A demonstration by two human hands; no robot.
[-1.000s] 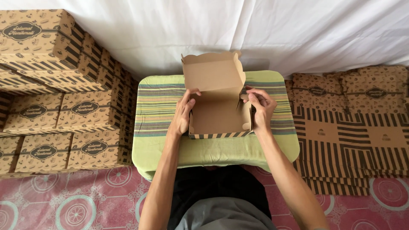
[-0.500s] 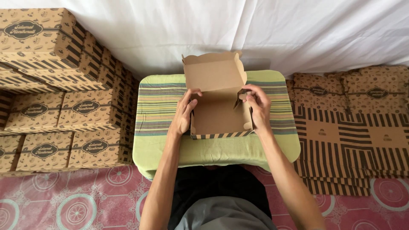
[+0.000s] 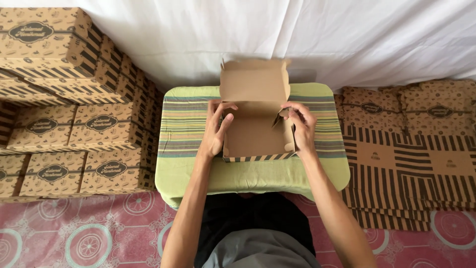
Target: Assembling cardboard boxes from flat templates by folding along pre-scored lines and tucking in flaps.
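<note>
From up here I look straight down on a brown cardboard box [image 3: 255,136] sitting open at the middle of the low counter [image 3: 188,124], which is draped in a green cloth with coloured stripes. Its lid [image 3: 254,82] stands up at the far side, plain brown within, and the near wall shows dark and tan stripes. My left hand [image 3: 216,130] lies flat along the box's left wall, fingers spread and reaching over the rim near the back corner, so that grip is wide and closed on nothing. My right hand [image 3: 301,126] is at the right wall, its grip narrow, fingertips pinching a small side flap [image 3: 278,118] that leans inward over the box's floor. To the left of the counter, finished printed boxes [image 3: 74,124] are stacked in rows, patterned brown with dark oval labels. To the right, flat unfolded box blanks [image 3: 411,149] lie in a pile on the floor, striped and patterned alike. A white sheet [image 3: 297,34] hangs behind, and a pink mat [image 3: 84,233] with round motifs covers the floor near me
</note>
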